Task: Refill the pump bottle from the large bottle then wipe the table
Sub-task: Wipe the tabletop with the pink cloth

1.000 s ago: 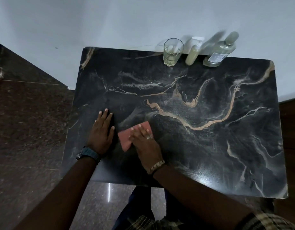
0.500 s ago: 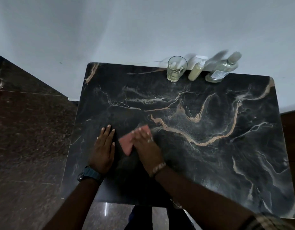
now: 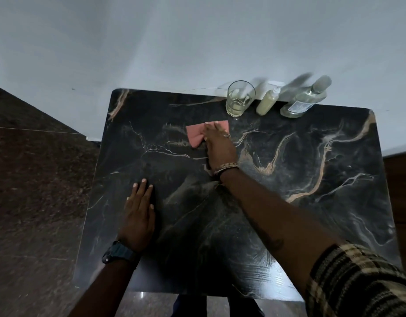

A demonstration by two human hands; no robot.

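the dark marble-patterned table (image 3: 300,213) with tan veins fills most of the view, its far edge against a pale wall, and it is the surface being wiped. the right hand (image 3: 218,147) reaches far across it, fingers straight and together, palm pressing flat on the pink folded cloth (image 3: 196,135); nothing is pinched, the cloth is simply trapped under the hand, which suits a sliding stroke. the left hand (image 3: 139,216) lies flat on the near left of the tabletop, fingers extended and holding nothing, most likely a brace while the body leans forward.

along the far edge stands a row, probably parked there to leave the middle free for wiping. the large clear plastic bottle (image 3: 304,100) with a label and grey cap is at the right end, upright, its long axis vertical though it appears to lean away in this wide view. just left of it stands the small pump bottle (image 3: 267,100) holding pale yellowish liquid, also upright, pump head on top, its nozzle too blurred to tell which way it faces. left again is a clear drinking glass (image 3: 239,99) with a little liquid at the bottom.

the cloth's long axis runs roughly left to right, and it sits near the glass, so i judge the refill done and the wiping under way.
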